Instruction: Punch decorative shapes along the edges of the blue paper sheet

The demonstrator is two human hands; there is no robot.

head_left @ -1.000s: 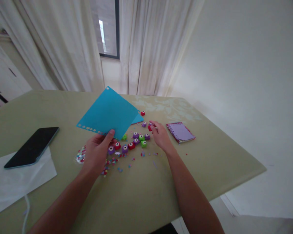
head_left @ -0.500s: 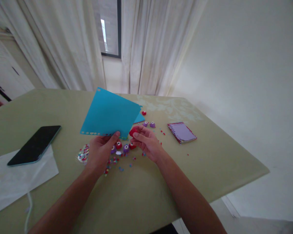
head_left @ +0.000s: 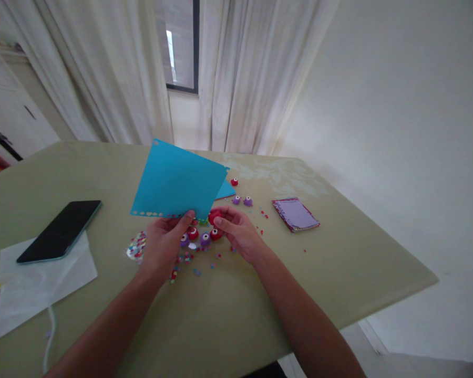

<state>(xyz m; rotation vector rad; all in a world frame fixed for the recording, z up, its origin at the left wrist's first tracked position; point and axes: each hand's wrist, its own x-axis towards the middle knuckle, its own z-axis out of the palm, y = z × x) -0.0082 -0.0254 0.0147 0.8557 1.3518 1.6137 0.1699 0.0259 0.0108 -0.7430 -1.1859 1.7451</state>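
A blue sheet of paper [head_left: 180, 181], its lower edge lined with punched holes and notches, is pinched at the bottom by my left hand [head_left: 166, 239], thumb in front. My right hand [head_left: 238, 231] closes its thumb and fingers on a small red paper punch [head_left: 214, 217] at the sheet's lower right corner. I cannot tell whether the paper's edge sits inside it. Just below, on the table, stand one-eyed red and purple figures, among them a purple one [head_left: 205, 239] and a red one [head_left: 216, 234]. Colored paper bits [head_left: 187, 257] lie scattered about them.
Behind the held sheet lies more blue paper [head_left: 226, 190], with two purple figures [head_left: 242, 200] and a red one [head_left: 234, 181] nearby. A purple paper stack [head_left: 295, 214] is at right. Left are a confetti pile [head_left: 136, 247], a phone [head_left: 61, 231], a white sheet [head_left: 47, 294] and a cable [head_left: 51, 336].
The view has shifted slightly, so the table's things appear a little to the right. Both hands keep their grips, and the blue sheet's tilt has changed slightly.
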